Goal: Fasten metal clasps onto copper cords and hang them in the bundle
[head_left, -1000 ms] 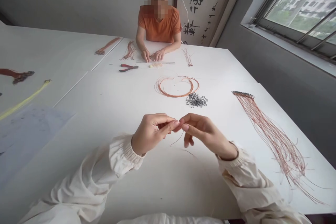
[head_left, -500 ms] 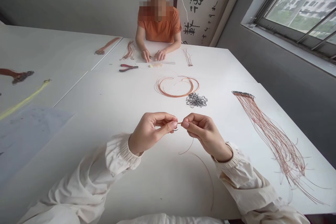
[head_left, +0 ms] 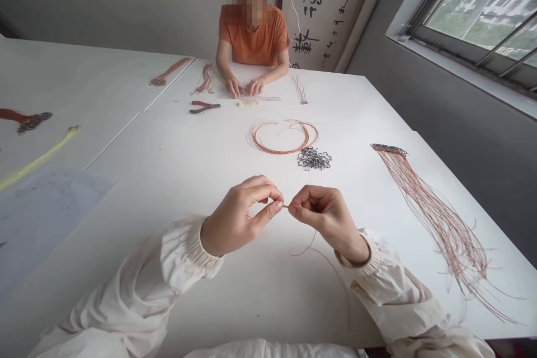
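Observation:
My left hand (head_left: 241, 213) is closed in a pinch, thumb against fingertips, on a fish hook that is now hidden behind the fingers. Close beside it, my right hand (head_left: 325, 215) pinches the orange-brown fishing line. A short stretch of the line (head_left: 286, 206) shows taut between the two sets of fingertips. Below my right hand, the loose tail (head_left: 335, 268) curls and hangs down over the table. Beyond my hands lie a heap of dark fish hooks (head_left: 314, 159) and a coil of orange line (head_left: 274, 151).
On the right lies a bundle of hooked lines (head_left: 432, 212). Across the white table (head_left: 188, 168) sits a co-worker in an orange shirt (head_left: 254, 39), both hands near a ruler (head_left: 268, 99). Pliers (head_left: 205, 106), yellow line (head_left: 39, 166) and a plastic sheet (head_left: 50, 212) lie leftward.
My fingertips have shifted slightly lower, and my right hand has turned, its fingers curling tighter. The hook's bend, visible earlier under my left fingers, is out of sight. The line's tail has swung right.

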`<state>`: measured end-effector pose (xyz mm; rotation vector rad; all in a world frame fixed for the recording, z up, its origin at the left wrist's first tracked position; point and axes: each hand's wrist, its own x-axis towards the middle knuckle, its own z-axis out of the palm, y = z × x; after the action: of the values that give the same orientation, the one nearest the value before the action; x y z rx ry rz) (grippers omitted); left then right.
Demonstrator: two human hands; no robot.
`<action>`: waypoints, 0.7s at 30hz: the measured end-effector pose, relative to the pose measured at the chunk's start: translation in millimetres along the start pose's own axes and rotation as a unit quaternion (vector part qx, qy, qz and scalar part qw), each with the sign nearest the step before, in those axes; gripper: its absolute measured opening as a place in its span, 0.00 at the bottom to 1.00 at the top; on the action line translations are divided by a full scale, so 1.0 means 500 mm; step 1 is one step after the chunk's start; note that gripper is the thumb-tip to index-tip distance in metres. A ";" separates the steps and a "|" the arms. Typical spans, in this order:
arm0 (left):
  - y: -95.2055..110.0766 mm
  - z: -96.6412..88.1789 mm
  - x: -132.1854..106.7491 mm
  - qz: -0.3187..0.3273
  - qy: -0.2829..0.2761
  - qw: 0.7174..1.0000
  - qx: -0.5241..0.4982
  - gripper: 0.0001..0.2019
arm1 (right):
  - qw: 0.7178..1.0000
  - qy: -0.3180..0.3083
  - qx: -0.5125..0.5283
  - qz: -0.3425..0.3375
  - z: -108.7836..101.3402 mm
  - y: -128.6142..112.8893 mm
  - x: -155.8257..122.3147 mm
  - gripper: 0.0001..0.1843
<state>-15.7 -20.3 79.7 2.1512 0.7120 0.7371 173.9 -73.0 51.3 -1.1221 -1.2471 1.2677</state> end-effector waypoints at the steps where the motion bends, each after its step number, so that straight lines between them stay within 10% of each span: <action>1: 0.000 0.002 -0.001 -0.003 0.005 1.000 0.003 0.07 | 1.000 0.010 -0.015 -0.014 0.004 0.003 -0.002 0.07; 13: -0.009 0.017 0.001 -0.010 0.113 0.994 -0.011 0.06 | 0.994 0.072 -0.038 -0.077 0.021 0.006 -0.011 0.07; 21: -0.033 0.022 0.000 0.227 0.156 0.948 0.157 0.12 | 0.990 0.047 0.134 -0.006 0.011 0.012 0.004 0.10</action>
<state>-12.3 -15.8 60.7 2.5597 0.5155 1.3053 167.7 -71.3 45.5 -0.9668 -0.9799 1.3132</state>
